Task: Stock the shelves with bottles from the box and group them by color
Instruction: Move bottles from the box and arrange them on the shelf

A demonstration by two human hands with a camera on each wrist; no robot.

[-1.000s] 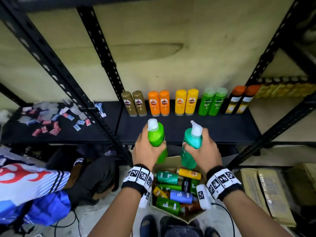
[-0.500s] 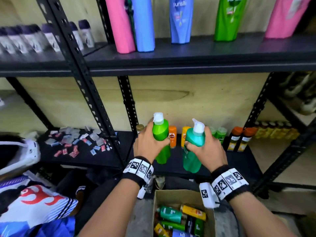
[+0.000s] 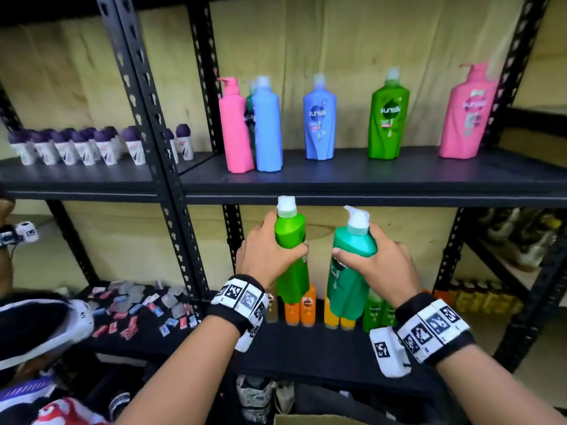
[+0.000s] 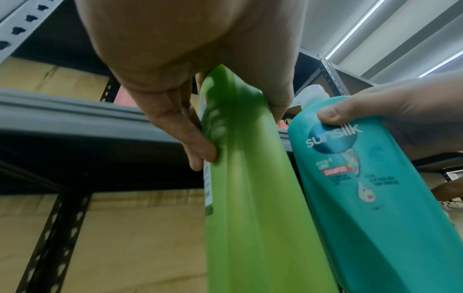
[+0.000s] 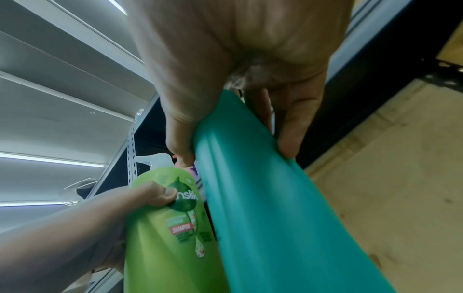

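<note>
So the left hand [image 3: 266,256] had its grip wrapped round a bright green bottle [image 3: 291,256], and the right hand [image 3: 380,262] was curled round a teal bottle [image 3: 349,271], both upright, side by side mid-frame, just below the upper shelf [image 3: 368,182]. That shelf already carried pink, blue and green bottles; the box [image 3: 322,420] peeked in at bottom centre.

Both hands have risen: the left hand [image 3: 266,252] with the green shampoo bottle [image 3: 291,250] and the right hand [image 3: 380,262] with the teal shampoo bottle [image 3: 349,271] now reach just under the upper shelf [image 3: 352,191] edge. The box [image 3: 306,420] has dropped to the near frame edge.
</note>
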